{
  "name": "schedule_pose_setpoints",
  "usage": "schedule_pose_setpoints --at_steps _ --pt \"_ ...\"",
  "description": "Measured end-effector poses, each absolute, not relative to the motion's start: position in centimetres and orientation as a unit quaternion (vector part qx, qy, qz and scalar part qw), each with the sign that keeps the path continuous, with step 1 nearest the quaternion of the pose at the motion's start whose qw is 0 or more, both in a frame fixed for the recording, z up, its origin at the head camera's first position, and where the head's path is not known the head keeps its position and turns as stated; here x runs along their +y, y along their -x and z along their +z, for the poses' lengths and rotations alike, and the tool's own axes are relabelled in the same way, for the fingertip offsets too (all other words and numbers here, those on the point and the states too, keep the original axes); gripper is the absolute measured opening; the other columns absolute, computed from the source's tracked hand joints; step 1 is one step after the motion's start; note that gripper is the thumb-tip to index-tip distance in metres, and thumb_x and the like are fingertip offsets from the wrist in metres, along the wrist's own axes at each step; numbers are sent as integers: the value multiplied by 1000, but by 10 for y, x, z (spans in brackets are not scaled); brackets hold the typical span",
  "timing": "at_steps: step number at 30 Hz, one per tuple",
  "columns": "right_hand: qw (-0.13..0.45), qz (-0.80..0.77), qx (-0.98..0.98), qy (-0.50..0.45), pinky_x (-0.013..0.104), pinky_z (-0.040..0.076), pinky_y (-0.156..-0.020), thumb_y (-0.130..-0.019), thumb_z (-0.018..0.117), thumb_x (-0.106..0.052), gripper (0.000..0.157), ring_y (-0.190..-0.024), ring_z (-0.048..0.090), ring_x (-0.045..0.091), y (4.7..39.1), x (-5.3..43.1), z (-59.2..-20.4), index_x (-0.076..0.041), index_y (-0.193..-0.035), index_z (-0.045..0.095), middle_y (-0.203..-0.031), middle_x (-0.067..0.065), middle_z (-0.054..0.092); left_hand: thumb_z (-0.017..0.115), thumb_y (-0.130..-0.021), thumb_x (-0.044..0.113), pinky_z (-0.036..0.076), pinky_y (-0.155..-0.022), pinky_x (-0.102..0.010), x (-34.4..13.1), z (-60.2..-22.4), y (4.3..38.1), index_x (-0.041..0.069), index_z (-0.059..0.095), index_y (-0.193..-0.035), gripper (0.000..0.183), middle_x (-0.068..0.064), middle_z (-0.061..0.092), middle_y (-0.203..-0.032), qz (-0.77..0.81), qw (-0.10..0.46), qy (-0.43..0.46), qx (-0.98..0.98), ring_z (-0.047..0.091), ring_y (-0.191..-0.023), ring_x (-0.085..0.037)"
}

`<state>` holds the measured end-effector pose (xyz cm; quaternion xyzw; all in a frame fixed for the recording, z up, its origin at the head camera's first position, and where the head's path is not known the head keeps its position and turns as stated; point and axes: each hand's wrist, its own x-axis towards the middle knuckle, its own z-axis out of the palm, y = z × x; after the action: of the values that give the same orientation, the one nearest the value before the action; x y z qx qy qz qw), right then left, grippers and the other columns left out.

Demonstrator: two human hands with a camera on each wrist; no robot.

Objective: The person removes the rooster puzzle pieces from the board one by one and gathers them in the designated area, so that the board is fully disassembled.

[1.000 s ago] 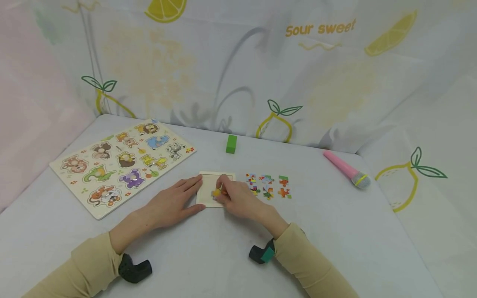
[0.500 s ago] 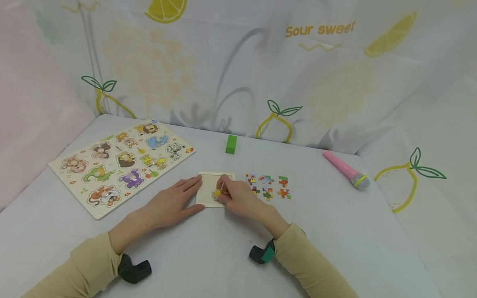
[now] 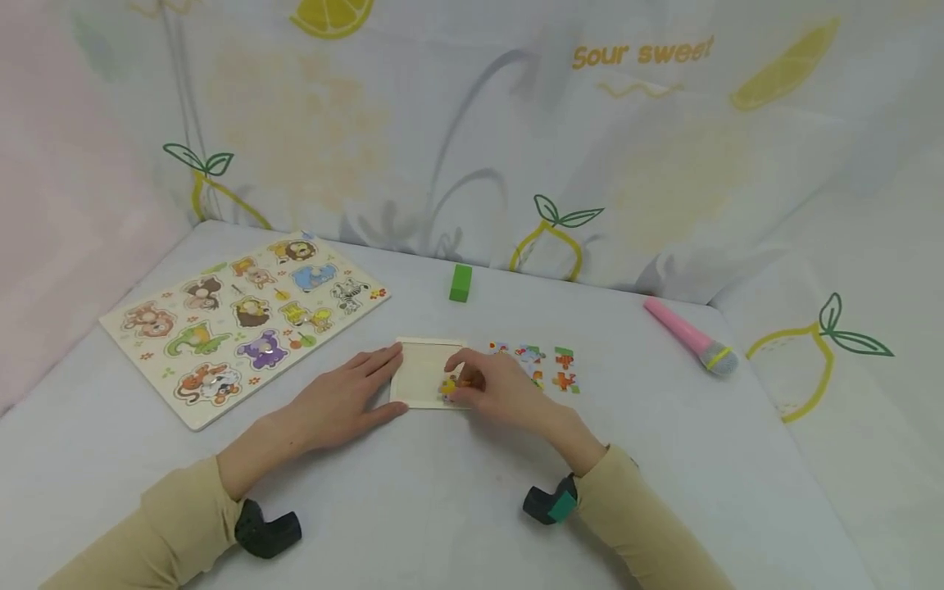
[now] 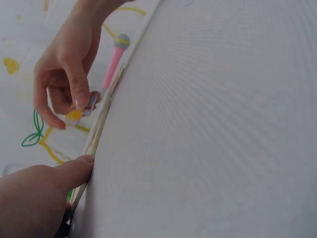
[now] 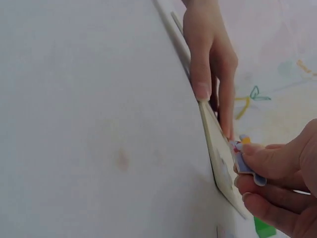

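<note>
A small wooden puzzle tray [image 3: 419, 370] lies in the middle of the table. Along its left side rests my left hand [image 3: 335, 408], fingers extended and thumb at the near corner. My right hand [image 3: 509, 392] pinches a jigsaw piece [image 3: 448, 388] over the tray's right part. In the right wrist view that jigsaw piece [image 5: 241, 159] is tilted, bluish with an orange patch, between thumb and fingers; whether it touches the tray is unclear. Several loose jigsaw pieces [image 3: 565, 382] lie right of the tray, some hidden behind my right hand.
At the left lies a large animal peg puzzle board [image 3: 229, 360]. A green block [image 3: 460, 283] stands beyond the tray, and a pink toy microphone [image 3: 689, 336] lies at the right. A printed cloth [image 3: 413, 123] hangs behind the table.
My right hand has moved right across the tray with the jigsaw piece, from near its middle toward its right edge. The left hand has stayed on the tray's left side.
</note>
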<state>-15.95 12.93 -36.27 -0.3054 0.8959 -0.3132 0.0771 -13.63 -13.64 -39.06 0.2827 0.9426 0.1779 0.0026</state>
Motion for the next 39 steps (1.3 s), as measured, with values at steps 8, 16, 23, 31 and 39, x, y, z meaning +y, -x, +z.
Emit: schedule_pose_setpoints --at_steps 8,16,23,31,39 --pt "13 -351 895 277 23 53 -66 -81 83 -14 16 -71 60 5 150 187 -359 -12 -96 77 -82 -6 71 59 -99 47 43 -109 -52 -138 -388 135 2 39 -152 73 -12 36 -160 181 6 -289 940 38 -144 -35" --pt "-30 -359 898 253 23 56 -71 -81 81 -7 18 -80 67 4 142 237 -360 -8 -99 81 -91 -1 77 59 -98 48 44 -108 -51 -138 -389 137 2 39 -152 74 -12 36 -160 182 3 -292 939 39 -144 -35" --pt "-20 -350 904 246 22 58 -75 -80 81 -4 23 -82 68 8 144 255 -362 -6 -103 79 -93 2 75 60 -97 49 43 -109 -52 -138 -389 137 2 38 -153 76 -12 34 -161 180 11 -289 940 37 -144 -35" --pt "41 -348 911 218 22 56 -77 -82 82 -12 17 -80 65 6 143 248 -363 -10 -99 77 -89 -3 73 60 -98 48 43 -109 -52 -137 -390 137 2 38 -153 75 -12 35 -161 182 8 -290 940 38 -144 -36" --pt "43 -335 907 254 24 55 -73 -83 81 -10 11 -76 63 5 143 244 -366 -13 -92 76 -82 -6 71 59 -98 48 44 -108 -51 -139 -390 137 2 38 -153 74 -11 35 -161 178 6 -290 940 38 -144 -34"
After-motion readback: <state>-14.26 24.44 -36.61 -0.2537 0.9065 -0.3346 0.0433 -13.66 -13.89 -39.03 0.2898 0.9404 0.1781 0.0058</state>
